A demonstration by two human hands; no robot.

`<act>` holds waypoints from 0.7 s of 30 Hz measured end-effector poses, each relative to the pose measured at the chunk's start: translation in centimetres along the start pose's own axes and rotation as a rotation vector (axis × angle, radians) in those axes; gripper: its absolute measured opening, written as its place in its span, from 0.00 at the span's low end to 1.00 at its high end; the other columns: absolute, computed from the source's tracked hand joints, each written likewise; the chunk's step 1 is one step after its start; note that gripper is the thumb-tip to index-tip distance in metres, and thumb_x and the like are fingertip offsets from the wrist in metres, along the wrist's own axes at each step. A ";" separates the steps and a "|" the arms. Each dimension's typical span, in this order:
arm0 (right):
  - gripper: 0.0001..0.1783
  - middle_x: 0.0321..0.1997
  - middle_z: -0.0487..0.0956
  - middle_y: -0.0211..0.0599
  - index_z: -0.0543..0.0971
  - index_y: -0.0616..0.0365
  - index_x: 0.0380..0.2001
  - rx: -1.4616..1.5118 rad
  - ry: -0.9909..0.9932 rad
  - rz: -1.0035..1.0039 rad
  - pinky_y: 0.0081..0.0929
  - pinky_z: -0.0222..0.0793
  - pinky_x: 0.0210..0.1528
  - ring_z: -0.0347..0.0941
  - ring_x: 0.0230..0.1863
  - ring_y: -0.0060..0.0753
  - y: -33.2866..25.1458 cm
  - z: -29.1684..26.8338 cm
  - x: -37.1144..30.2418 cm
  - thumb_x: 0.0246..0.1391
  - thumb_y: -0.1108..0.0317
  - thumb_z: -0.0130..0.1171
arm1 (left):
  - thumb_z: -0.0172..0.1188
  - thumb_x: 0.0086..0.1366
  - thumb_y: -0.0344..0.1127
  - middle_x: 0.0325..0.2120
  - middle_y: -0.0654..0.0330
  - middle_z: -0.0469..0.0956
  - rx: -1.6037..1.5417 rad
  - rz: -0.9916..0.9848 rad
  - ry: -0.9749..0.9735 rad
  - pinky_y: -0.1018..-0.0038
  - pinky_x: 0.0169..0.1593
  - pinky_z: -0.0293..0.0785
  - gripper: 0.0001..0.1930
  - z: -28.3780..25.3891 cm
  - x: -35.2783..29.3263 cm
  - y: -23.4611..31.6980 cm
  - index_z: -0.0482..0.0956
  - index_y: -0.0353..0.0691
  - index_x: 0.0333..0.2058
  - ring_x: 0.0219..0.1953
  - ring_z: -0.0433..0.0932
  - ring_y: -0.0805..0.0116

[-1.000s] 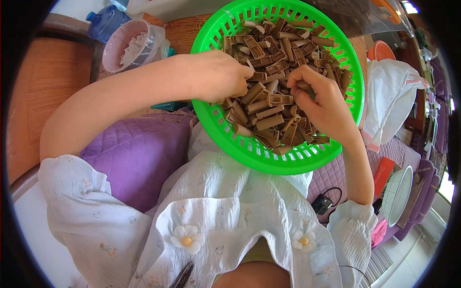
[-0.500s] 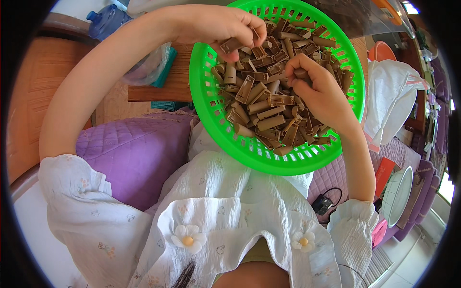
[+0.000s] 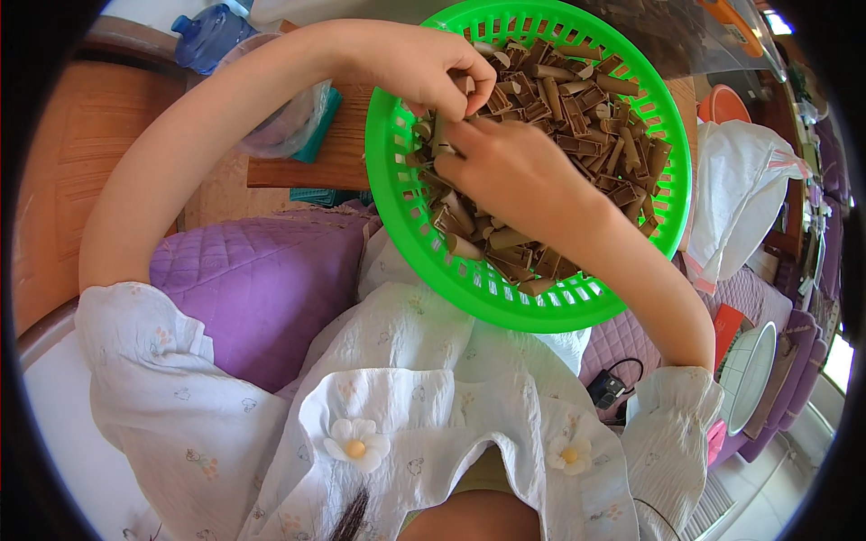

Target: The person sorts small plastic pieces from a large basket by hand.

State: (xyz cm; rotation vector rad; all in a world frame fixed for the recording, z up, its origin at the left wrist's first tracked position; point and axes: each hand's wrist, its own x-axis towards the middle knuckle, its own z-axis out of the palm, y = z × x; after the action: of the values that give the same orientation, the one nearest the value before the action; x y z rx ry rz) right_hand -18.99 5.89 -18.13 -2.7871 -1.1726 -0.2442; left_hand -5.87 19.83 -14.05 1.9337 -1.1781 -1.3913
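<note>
A bright green slotted plastic basket (image 3: 528, 317) holds a heap of brown half-round plastic pieces (image 3: 564, 106), some showing their hollow, ribbed inner side. Over the basket's left part, my left hand (image 3: 433, 74) is closed on a brown plastic piece (image 3: 465, 84), mostly covered by my fingers. My right hand (image 3: 519, 176) reaches across the heap, its fingertips bent and meeting the left hand's fingertips. Whatever the right fingers pinch is hidden behind them.
The basket rests on a wooden table (image 3: 298, 173) and reaches over its near edge. Left of it are a blue water jug (image 3: 212, 38), a clear plastic bag and a teal crate. A purple cushion (image 3: 262, 279) lies nearer. White sack (image 3: 731, 194) and orange bowl (image 3: 724, 105) are at right.
My right hand has moved left from the middle of the heap to meet my left hand. The left hand stays over the basket's left part, slightly lower, its fingers drawn in.
</note>
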 end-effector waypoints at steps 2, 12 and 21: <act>0.08 0.28 0.74 0.31 0.77 0.55 0.28 0.058 0.033 -0.012 0.26 0.73 0.30 0.75 0.30 0.31 0.7 -1.2 -0.4 0.39 0.70 0.58 | 0.53 0.52 0.31 0.15 0.65 0.66 0.151 0.075 0.124 0.76 0.24 0.60 0.07 0.3 -0.1 0.0 0.71 0.38 0.31 0.19 0.64 0.77; 0.10 0.20 0.73 0.35 0.74 0.59 0.34 0.940 -0.008 0.783 0.29 0.64 0.25 0.71 0.21 0.27 1.3 -5.8 -5.4 0.45 0.76 0.56 | 0.58 0.47 0.27 0.29 0.58 0.69 0.944 0.278 0.231 0.65 0.30 0.73 0.08 3.8 -0.2 -1.1 0.75 0.41 0.29 0.29 0.77 0.60; 0.09 0.21 0.74 0.39 0.74 0.63 0.28 0.852 -0.110 0.630 0.32 0.68 0.29 0.72 0.23 0.40 -1.6 -4.7 -3.5 0.41 0.72 0.61 | 0.60 0.48 0.30 0.30 0.59 0.69 0.898 0.309 0.247 0.64 0.31 0.72 0.07 2.2 -0.1 -1.4 0.74 0.40 0.27 0.28 0.76 0.59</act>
State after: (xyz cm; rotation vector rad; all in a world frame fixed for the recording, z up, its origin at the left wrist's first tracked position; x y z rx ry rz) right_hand -23.05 3.79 -14.09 -2.2244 -0.2319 0.3802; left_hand -7.45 20.81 -15.90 2.2236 -2.0773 -0.4411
